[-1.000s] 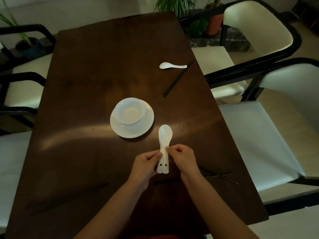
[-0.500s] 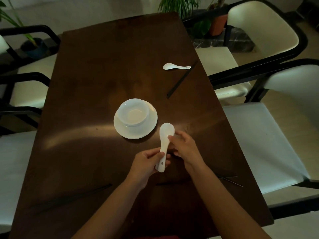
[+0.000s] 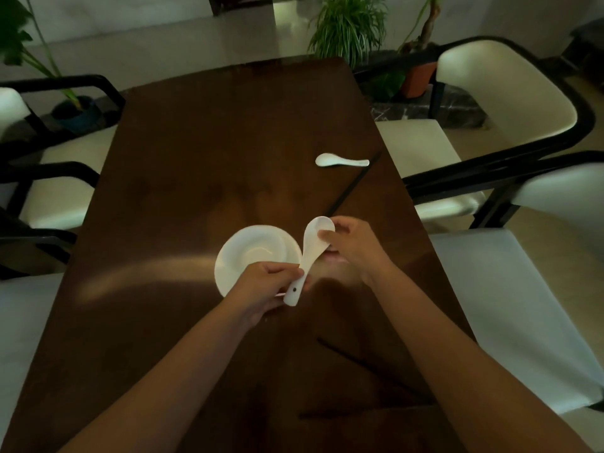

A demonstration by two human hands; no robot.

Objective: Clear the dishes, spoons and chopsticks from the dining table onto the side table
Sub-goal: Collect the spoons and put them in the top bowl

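My left hand [image 3: 261, 289] grips the handle end of stacked white spoons [image 3: 310, 250], held above the dark wooden dining table [image 3: 202, 152]. My right hand [image 3: 351, 246] pinches their bowl end from the right. Just left of the spoons sits a white bowl on a white saucer [image 3: 255, 253], partly hidden by my left hand. Another white spoon [image 3: 340, 161] lies farther away near the right edge, beside black chopsticks [image 3: 354, 184]. More black chopsticks [image 3: 366, 367] lie near me between my forearms.
Cream chairs with black frames stand along both sides: two on the right [image 3: 510, 103], [image 3: 529, 289] and two on the left [image 3: 55, 181]. Potted plants [image 3: 349, 27] stand beyond the far end of the table.
Both hands carried the spoons away from me and toward the bowl. My right hand slid from the handle up to the bowl end. The view has tilted up and forward.
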